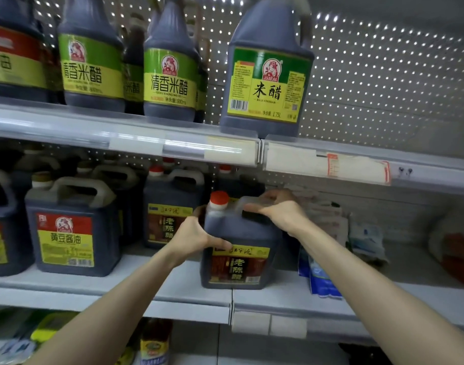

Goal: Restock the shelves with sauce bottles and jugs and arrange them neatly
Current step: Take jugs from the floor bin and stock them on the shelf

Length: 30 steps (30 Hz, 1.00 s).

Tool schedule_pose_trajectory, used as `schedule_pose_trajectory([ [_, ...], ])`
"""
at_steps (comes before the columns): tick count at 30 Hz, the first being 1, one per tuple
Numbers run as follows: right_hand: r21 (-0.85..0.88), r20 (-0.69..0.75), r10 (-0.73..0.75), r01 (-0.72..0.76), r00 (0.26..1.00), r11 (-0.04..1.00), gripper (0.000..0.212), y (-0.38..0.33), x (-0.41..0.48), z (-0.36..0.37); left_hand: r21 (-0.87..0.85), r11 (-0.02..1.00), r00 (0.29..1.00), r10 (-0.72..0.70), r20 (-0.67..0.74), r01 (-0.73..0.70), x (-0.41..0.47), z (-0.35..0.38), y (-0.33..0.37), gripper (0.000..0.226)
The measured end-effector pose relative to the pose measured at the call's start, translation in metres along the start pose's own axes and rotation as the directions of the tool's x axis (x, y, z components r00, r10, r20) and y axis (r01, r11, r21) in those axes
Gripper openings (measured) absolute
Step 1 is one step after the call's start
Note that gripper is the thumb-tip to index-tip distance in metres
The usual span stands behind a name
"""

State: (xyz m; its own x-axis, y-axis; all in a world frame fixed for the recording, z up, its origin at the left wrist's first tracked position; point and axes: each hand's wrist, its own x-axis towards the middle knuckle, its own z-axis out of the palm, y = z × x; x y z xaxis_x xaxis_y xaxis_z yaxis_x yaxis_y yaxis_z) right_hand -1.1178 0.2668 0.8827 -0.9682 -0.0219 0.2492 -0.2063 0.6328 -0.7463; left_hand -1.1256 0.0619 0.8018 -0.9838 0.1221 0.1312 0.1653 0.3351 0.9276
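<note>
Jug (236, 248) stands on shelf (173, 283) between hands: left hand (192, 237) grips its side, right hand (278, 209) its handle.

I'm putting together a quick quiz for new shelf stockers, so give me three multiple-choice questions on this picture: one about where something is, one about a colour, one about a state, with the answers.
1. Which shelf is the held jug at?
A) top shelf
B) middle shelf
C) bottom shelf

2. What colour is that jug's cap?
A) green
B) white
C) red

3. What is the right grip doing?
A) holding the jug's handle
B) hanging free
C) pressing a price tag

Answers:
1 B, its base is level with the soy sauce jug in that row.
2 C, the cap is bright red.
3 A, its fingers curl round the handle.
</note>
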Motion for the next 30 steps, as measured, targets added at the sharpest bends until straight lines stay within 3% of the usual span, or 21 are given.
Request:
schedule_pose_trajectory([
  [4,0.000,-0.024,-0.024,0.024,0.999,1.000,0.036,0.004,0.007,0.004,-0.051,0.999,1.000,0.018,-0.005,-0.018,0.002,0.000,-0.002,0.049],
  [10,0.140,-0.119,-0.060,0.076,0.991,0.987,0.042,0.021,0.005,0.017,-0.157,0.987,0.998,0.043,0.037,-0.037,0.003,0.001,-0.013,0.078],
  [14,0.227,-0.152,-0.041,0.075,0.987,0.971,0.059,0.028,0.001,0.025,-0.224,0.975,1.000,0.009,0.023,-0.004,-0.001,0.007,-0.016,0.090],
  [20,0.324,-0.157,0.050,0.004,0.986,0.946,0.081,0.049,-0.017,0.042,-0.219,0.975,1.000,-0.023,0.006,0.024,-0.011,0.017,-0.024,0.068],
  [25,0.404,-0.066,0.152,-0.113,0.986,0.908,0.061,0.070,-0.027,0.054,-0.216,0.975,0.998,-0.048,0.034,0.054,-0.016,0.021,-0.030,0.061],
  [30,0.415,0.009,0.181,-0.168,0.983,0.894,0.070,0.079,-0.029,0.056,-0.241,0.970,0.999,-0.034,0.004,0.034,-0.014,0.023,-0.031,0.056],
])
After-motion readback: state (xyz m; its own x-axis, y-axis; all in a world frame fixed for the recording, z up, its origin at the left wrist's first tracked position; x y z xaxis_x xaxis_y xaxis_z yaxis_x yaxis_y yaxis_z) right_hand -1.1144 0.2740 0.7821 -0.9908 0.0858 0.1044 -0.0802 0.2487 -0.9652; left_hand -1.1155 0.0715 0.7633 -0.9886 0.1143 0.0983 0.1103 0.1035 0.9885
